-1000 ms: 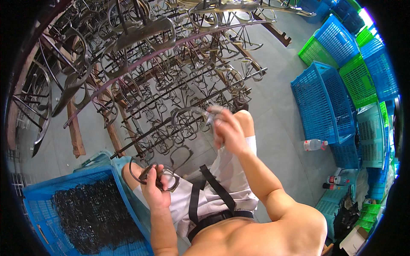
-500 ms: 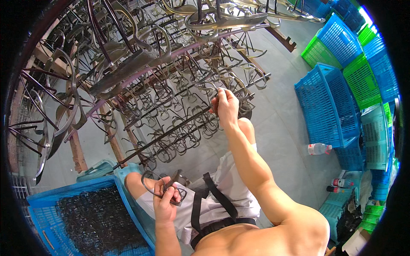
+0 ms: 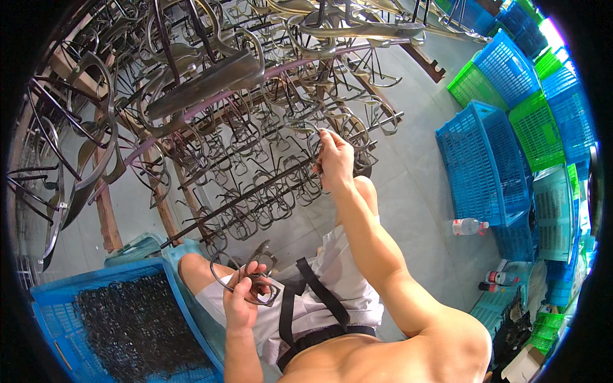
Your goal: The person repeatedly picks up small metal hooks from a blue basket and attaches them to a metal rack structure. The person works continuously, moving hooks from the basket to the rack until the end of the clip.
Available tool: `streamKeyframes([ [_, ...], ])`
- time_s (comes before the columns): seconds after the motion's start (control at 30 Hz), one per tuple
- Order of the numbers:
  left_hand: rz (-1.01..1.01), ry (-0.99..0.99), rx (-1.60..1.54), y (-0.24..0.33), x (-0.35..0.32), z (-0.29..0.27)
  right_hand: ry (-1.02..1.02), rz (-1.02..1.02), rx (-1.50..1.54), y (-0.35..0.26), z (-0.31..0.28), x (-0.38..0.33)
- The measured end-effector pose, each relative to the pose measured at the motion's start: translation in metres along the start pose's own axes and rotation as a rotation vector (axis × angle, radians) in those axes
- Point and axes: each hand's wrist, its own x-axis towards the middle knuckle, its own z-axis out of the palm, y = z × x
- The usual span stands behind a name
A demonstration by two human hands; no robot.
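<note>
My left hand (image 3: 241,305) is closed around several thin, dark looped frames (image 3: 223,273), which look like eyeglass frames, above my left thigh. Their loops stick out on both sides of the fingers. My right hand (image 3: 336,159) reaches forward to the end of a low rod (image 3: 255,185). Its fingers are pinched at one of the looped frames hanging there; the held part is mostly hidden behind them. Rows of similar grey metallic frames (image 3: 278,207) with thin dark legs hang along the rods of the rack.
Larger-looking frames (image 3: 211,83) hang close at the upper left. A blue crate (image 3: 96,276) of tangled black thin pieces stands at the lower left. Blue crates (image 3: 469,159) and green crates (image 3: 536,121) are stacked on the right, with a plastic bottle (image 3: 469,227) beside them.
The fingers of my left hand have opened slightly and shifted around the frames. My right hand stays at the rod's end, its fingers a little higher. The view has turned slightly.
</note>
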Motion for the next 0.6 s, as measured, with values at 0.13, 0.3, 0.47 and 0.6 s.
streamKeyframes([
  [0.13, 0.036, 0.063, 0.010, 0.000, 0.001, -0.009, -0.053, -0.062, -0.189, 0.003, 0.004, -0.009],
  [0.3, 0.093, 0.161, -0.052, 0.001, 0.002, -0.014, -0.041, -0.249, -0.518, 0.009, 0.001, -0.011],
  [0.47, 0.115, 0.181, -0.054, -0.001, 0.000, -0.022, -0.025, -0.242, -0.487, 0.002, 0.001, -0.015],
  [0.6, 0.087, 0.143, -0.099, 0.008, -0.004, -0.018, 0.028, -0.247, -0.449, 0.001, 0.001, -0.009],
])
